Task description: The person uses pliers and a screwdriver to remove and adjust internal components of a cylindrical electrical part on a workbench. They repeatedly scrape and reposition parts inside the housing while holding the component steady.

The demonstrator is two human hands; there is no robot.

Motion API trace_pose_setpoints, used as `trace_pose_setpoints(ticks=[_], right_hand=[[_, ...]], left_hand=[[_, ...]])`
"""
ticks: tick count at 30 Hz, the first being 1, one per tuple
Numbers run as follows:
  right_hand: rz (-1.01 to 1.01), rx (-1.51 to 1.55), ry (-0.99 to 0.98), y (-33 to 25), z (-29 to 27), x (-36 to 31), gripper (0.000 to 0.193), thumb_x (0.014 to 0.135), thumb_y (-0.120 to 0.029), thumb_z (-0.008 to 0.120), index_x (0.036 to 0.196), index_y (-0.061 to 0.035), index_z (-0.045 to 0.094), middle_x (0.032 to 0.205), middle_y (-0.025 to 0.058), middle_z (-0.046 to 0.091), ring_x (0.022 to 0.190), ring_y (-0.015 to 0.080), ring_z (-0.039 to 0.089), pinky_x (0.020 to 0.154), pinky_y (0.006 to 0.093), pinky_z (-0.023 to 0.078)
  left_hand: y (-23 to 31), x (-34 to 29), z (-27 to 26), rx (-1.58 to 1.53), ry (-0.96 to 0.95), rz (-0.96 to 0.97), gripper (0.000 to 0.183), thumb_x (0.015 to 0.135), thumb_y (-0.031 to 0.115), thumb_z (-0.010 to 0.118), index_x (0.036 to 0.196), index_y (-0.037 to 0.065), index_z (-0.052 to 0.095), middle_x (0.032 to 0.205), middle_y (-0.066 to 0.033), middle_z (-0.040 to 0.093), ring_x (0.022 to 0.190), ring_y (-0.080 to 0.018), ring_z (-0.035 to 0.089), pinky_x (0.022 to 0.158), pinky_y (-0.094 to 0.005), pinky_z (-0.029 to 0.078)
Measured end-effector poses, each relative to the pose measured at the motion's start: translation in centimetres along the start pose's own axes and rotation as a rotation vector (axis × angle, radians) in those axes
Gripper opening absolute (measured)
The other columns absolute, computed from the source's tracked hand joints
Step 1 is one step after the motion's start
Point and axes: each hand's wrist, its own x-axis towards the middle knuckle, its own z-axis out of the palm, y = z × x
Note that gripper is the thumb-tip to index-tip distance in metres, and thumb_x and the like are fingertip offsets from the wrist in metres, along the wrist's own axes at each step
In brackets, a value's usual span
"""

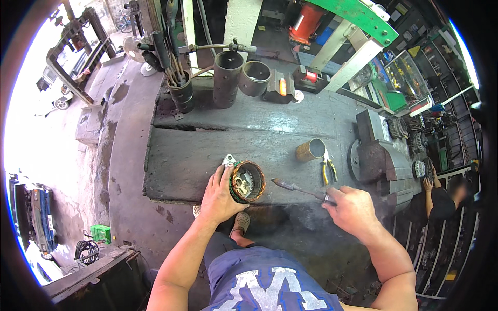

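Note:
My left hand point(219, 194) is closed round an alternator housing point(228, 158) with a ring of copper windings point(262, 182) at its open top. It rests at the bench's near edge, and metal parts show inside the ring. My right hand point(351, 208) grips the handle of a soldering iron point(303, 192). Its dark, thick tip points left toward the windings, a short gap away from them. Beyond the right hand lie pliers with yellow-and-black handles point(328, 170), their jaws against a short rusty metal tube point(310, 150).
The dark bench point(187, 150) carries a tool-filled can point(181, 96), two metal cylinders point(228, 78) and a small orange-labelled item point(282, 86) at the back. A bench vise point(381, 160) stands right. Another person point(446, 199) handles a part at the far right. A green-and-white frame point(358, 26) rises behind.

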Motion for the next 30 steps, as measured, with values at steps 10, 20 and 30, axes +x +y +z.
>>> trace_pose_setpoints(ticks=[10, 20, 30], right_hand=[[-0.109, 0.12, -0.046, -3.4, 2.7, 5.0, 0.032, 0.103, -0.036, 0.082, 0.114, -0.006, 0.08, 0.092, 0.0169, 0.079, 0.085, 0.0419, 0.08, 0.076, 0.0549, 0.064], [-0.137, 0.137, -0.067, -4.4, 3.4, 7.4, 0.032, 0.105, -0.035, 0.081, 0.112, -0.004, 0.083, 0.096, 0.0199, 0.08, 0.088, 0.0444, 0.082, 0.078, 0.0573, 0.065], [-0.132, 0.141, -0.103, -4.6, 3.1, 7.6, 0.033, 0.106, -0.035, 0.079, 0.115, -0.0037, 0.081, 0.097, 0.0196, 0.08, 0.091, 0.044, 0.082, 0.079, 0.0569, 0.065]], left_hand=[[-0.9, -0.6, 0.3, -0.021, 0.053, 0.039, 0.135, 0.067, 0.039, 0.11, 0.175, 0.001, 0.039, 0.176, -0.03, 0.048, 0.16, -0.0504, 0.051, 0.134, -0.0553, 0.046], [-1.4, -1.0, 0.5, -0.032, 0.058, 0.022, 0.133, 0.068, 0.038, 0.11, 0.174, 0.001, 0.039, 0.176, -0.0307, 0.047, 0.159, -0.0524, 0.052, 0.132, -0.0573, 0.048], [-1.0, -0.8, 0.2, -0.046, 0.066, 0.025, 0.13, 0.07, 0.038, 0.11, 0.173, 0.0, 0.04, 0.175, -0.0311, 0.048, 0.158, -0.0526, 0.052, 0.131, -0.0576, 0.048]])
